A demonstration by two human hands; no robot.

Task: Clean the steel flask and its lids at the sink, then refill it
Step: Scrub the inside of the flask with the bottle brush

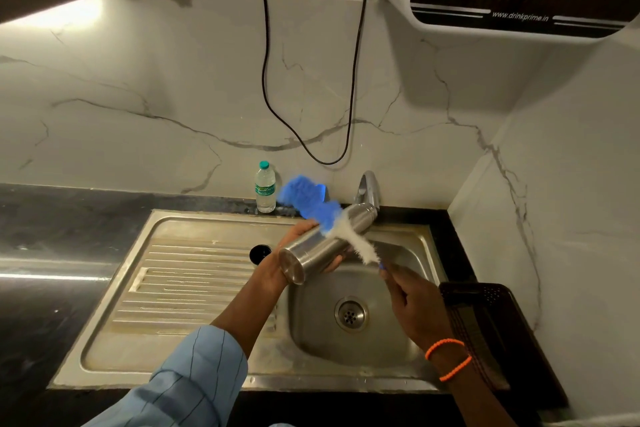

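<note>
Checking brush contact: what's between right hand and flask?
Head view: the bottle brush, held by the right hand, its blurred bristles lying across the steel flask.

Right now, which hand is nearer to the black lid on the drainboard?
Left. The left hand grips the steel flask just right of the black lid. The right hand holds the brush handle farther right, over the sink basin.

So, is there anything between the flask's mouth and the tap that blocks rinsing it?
Nothing visible does. The left hand holds the steel flask with its mouth right at the tap. The brush, held by the right hand, lies across the flask's body.
</note>
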